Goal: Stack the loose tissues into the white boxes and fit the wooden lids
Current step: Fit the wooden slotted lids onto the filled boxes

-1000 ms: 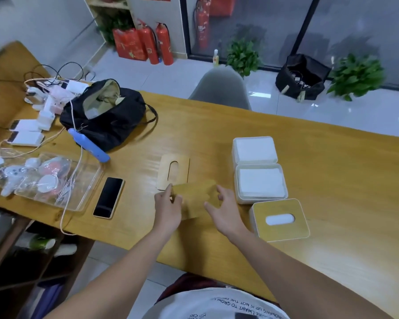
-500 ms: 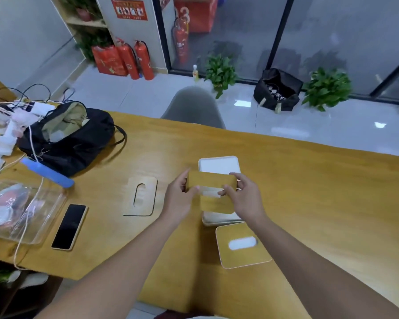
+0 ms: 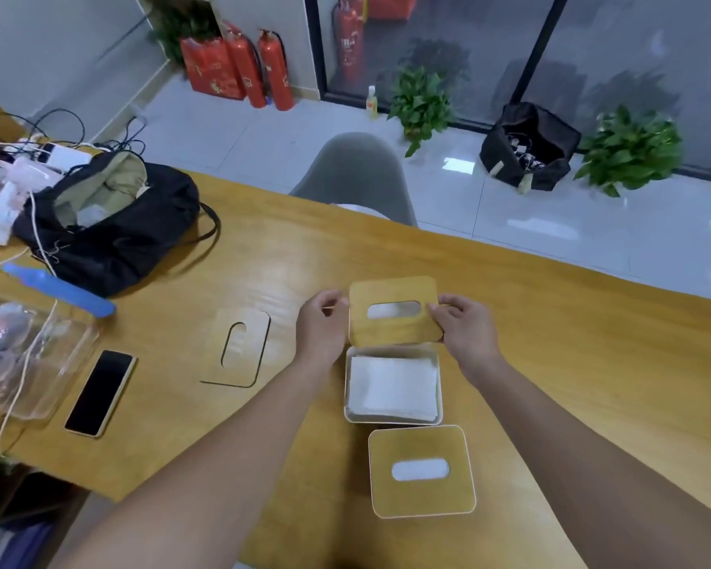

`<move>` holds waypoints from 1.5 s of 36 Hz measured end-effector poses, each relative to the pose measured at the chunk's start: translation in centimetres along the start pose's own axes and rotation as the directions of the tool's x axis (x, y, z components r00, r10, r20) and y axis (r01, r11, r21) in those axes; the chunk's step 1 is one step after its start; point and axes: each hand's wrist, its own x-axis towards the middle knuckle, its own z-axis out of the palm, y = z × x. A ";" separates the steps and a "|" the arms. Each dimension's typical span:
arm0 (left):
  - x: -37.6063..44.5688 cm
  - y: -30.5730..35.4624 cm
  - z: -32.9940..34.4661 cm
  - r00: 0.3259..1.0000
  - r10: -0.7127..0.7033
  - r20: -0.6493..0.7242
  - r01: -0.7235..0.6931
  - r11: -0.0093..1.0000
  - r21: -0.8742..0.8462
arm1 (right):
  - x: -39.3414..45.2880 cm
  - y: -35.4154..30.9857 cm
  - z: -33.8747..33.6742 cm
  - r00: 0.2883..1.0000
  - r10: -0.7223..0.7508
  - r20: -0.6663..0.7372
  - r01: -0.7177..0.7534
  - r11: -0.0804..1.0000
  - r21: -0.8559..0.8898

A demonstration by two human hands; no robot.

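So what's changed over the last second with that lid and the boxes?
Both hands, left hand and right hand, lifted the wooden lid off the table and carried it onto the far box. The open box of tissues, the lidded near box and the spare lid stayed put.

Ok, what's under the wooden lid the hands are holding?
White shows through the slot of the held lid, likely tissues in the far box. The lid covers the box itself. Left hand and right hand grip its edges.

light: soft, even, perhaps daylight | glare: sheen on table (image 3: 263,281) | blur: slight | edges: wide-angle bowing
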 end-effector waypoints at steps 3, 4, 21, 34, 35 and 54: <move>0.7 -0.7 0.2 0.998 -0.050 -0.031 0.050 0.998 0.027 | 1.0 -0.1 0.1 1.000 0.005 -0.012 -0.005 1.000 -0.030; 0.9 -0.9 0.3 0.998 -0.059 -0.033 0.060 0.998 0.028 | 1.3 -0.1 0.2 1.000 0.012 -0.017 -0.013 0.999 -0.032; 1.2 -2.2 2.3 0.999 0.030 0.028 -0.033 0.994 0.101 | 2.2 2.2 2.2 0.996 -0.019 -0.089 0.003 0.986 -0.167; 1.7 -2.5 2.4 0.999 0.039 0.029 -0.041 0.996 0.085 | 2.3 2.9 1.8 0.994 -0.028 -0.110 0.010 0.986 -0.165; 1.7 -2.4 2.4 0.999 0.033 0.025 -0.035 0.996 0.081 | 2.3 2.9 1.8 0.993 -0.034 -0.113 0.016 0.987 -0.163; 1.8 -2.0 2.8 0.995 0.097 -0.017 -0.089 0.958 0.271 | 1.7 3.8 2.4 0.916 -0.386 -0.108 0.284 0.816 -0.504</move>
